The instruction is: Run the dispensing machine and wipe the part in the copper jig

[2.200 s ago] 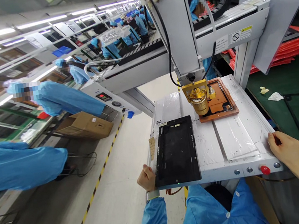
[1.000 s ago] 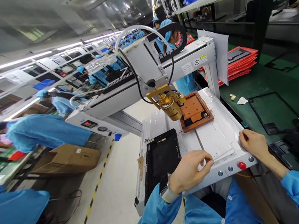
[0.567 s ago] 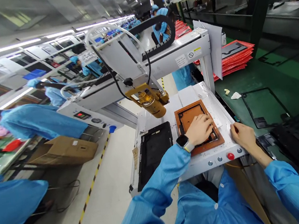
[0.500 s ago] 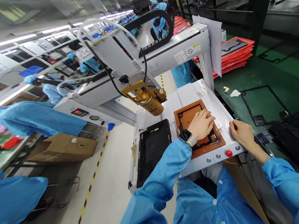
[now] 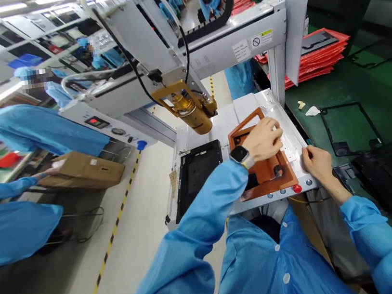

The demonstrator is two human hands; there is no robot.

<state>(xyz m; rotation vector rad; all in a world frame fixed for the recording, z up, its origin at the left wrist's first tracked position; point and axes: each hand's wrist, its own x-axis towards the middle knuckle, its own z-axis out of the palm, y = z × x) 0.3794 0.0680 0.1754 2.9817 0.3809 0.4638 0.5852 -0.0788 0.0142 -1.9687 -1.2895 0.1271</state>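
Observation:
My left hand (image 5: 263, 138), with a watch on its wrist, is closed on the right side of an orange frame plate (image 5: 287, 173). This plate is tilted up off the orange fixture base (image 5: 265, 170) beneath it. Dark parts show through its opening, but my hand and wrist cover much of the middle. My right hand (image 5: 318, 164) is curled into a fist at the right front edge of the white machine bed (image 5: 292, 141); whether it holds anything is hidden. A black rectangular tray (image 5: 200, 175) lies left of the fixture.
A gold dispensing head (image 5: 195, 118) hangs from the gantry behind the fixture. A red button (image 5: 297, 188) is on the bed's front. On the green bench (image 5: 310, 126) at right are a thin black frame (image 5: 333, 135) and stacked red sheets (image 5: 319, 64). Co-workers in blue are at left.
The orange frame plate lay flat and is now tilted up in my left hand. My right hand stays by the bed edge. The camera view has tipped downward.

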